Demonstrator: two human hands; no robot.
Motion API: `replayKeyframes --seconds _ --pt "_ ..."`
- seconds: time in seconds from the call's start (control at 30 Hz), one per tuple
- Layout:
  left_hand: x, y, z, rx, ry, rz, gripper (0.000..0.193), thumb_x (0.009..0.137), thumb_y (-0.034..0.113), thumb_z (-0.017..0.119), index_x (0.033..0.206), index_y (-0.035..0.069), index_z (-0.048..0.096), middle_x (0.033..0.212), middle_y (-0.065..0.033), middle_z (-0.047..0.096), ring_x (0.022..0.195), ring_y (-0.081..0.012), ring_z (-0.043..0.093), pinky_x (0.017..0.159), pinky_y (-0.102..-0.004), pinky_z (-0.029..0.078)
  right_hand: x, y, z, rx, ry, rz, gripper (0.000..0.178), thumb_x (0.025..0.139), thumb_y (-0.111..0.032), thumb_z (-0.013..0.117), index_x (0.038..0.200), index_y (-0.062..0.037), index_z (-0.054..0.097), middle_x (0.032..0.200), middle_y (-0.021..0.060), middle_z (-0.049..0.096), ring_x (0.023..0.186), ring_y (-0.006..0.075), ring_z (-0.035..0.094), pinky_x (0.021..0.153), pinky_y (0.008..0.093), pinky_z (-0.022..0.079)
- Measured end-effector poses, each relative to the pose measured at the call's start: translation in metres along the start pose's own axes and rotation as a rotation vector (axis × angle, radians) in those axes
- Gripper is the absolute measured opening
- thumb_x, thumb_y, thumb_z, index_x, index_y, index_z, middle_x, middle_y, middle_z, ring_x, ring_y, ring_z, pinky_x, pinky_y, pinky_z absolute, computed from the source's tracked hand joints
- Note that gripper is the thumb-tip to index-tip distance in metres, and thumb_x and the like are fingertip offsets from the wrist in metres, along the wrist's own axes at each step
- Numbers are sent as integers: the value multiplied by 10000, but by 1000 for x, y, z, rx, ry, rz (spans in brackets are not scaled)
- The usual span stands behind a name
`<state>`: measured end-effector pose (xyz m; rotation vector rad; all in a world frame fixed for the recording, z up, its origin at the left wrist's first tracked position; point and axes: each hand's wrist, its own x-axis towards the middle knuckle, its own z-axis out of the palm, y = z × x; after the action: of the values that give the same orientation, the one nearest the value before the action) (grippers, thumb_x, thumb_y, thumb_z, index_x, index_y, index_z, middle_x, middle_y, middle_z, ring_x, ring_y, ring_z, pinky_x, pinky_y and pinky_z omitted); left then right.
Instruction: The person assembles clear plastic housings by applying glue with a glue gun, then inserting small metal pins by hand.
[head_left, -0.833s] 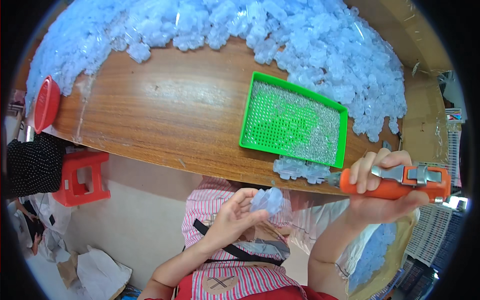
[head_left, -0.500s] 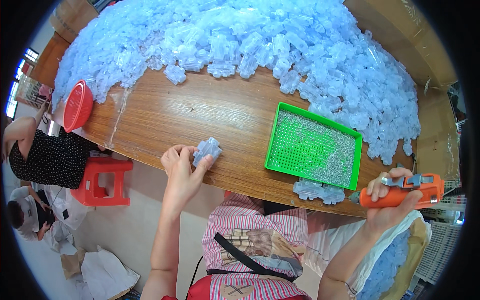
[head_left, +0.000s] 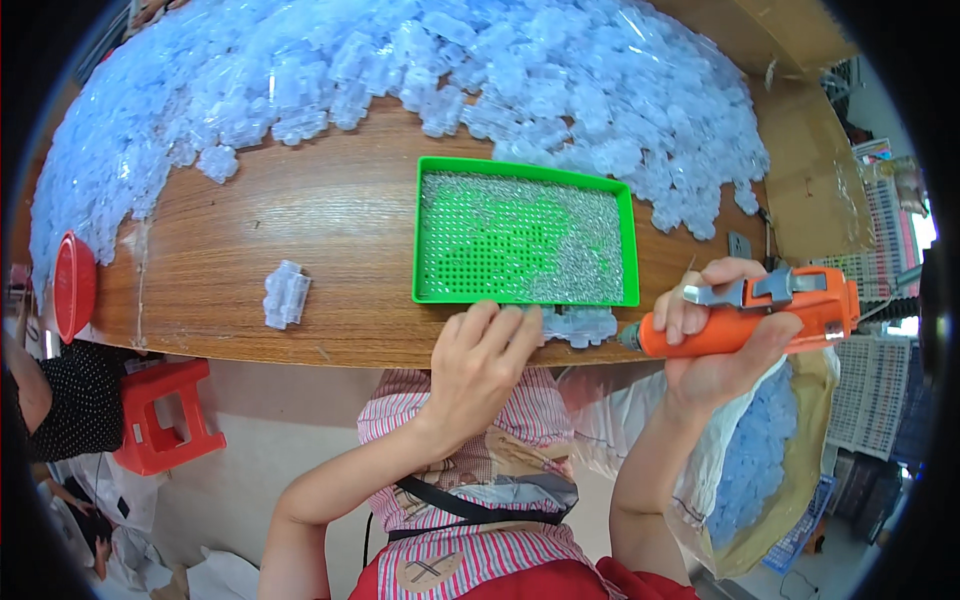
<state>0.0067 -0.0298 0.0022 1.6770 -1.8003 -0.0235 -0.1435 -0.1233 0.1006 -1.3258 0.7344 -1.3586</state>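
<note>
My right hand (head_left: 715,330) is wrapped round an orange power screwdriver (head_left: 755,318) with a silver lever. The tool lies nearly level, its dark tip pointing left at the end of a clear plastic part (head_left: 580,326). That part lies at the table's front edge, just below a green perforated tray (head_left: 425,235). My left hand (head_left: 475,355) reaches the tray's front side, fingers bent and close together over the left end of the clear parts there. The fingertips partly hide what they grip. Another clear plastic part (head_left: 287,295) lies alone to the left.
Many small silver metal pieces (head_left: 590,255) lie in the tray. A large heap of clear plastic parts (head_left: 330,70) covers the table's far side. A red basket (head_left: 75,287) is at left, near a red stool (head_left: 165,415) and a person. A sack of parts (head_left: 750,470) stands at right.
My left hand has let go of one clear part, now lying on the table, and has moved right to the parts by the tray. The view has shifted; my right hand still holds the screwdriver.
</note>
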Motion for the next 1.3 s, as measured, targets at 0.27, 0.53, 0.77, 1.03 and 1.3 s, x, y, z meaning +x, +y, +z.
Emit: replayKeyframes --seconds 0.27,0.53,0.77,1.03,1.3 --pt "-7 4 -9 -2 -169 -30 388 771 218 703 1077 30 557 1022 -79 588 951 -249 542 803 -371 426 -5 4 -12 -44 13 4 746 809 -733 490 964 -3 510 599 24 485 466 119 463 476 271 407" --pt "-4 1 -13 -177 -290 -133 459 790 227 707 1127 -26 526 993 -168 549 910 -338 548 770 -423 454 -12 8 -5 9 -42 34 742 807 -739 485 951 -11 510 613 28 491 467 125 468 466 273 403" --pt "-37 6 -36 -634 -488 -383 365 875 200 667 1083 -7 450 998 -172 533 908 -265 566 774 -356 460 -22 11 1 173 -177 -4 811 783 -792 434 993 -16 539 631 25 512 479 126 502 435 258 394" --pt "-79 18 -6 -1261 -334 -902 339 956 240 565 1171 0 458 992 -75 613 885 -103 574 762 -266 476 -43 24 14 254 -329 -17 827 742 -785 516 985 5 545 664 52 535 512 163 526 450 291 421" --pt "-71 21 0 -1496 -312 -1072 308 982 245 512 1134 -11 435 920 -57 587 791 -98 598 724 -249 502 -48 33 25 243 -384 47 809 737 -782 533 964 -5 548 661 44 516 538 177 527 473 313 419"
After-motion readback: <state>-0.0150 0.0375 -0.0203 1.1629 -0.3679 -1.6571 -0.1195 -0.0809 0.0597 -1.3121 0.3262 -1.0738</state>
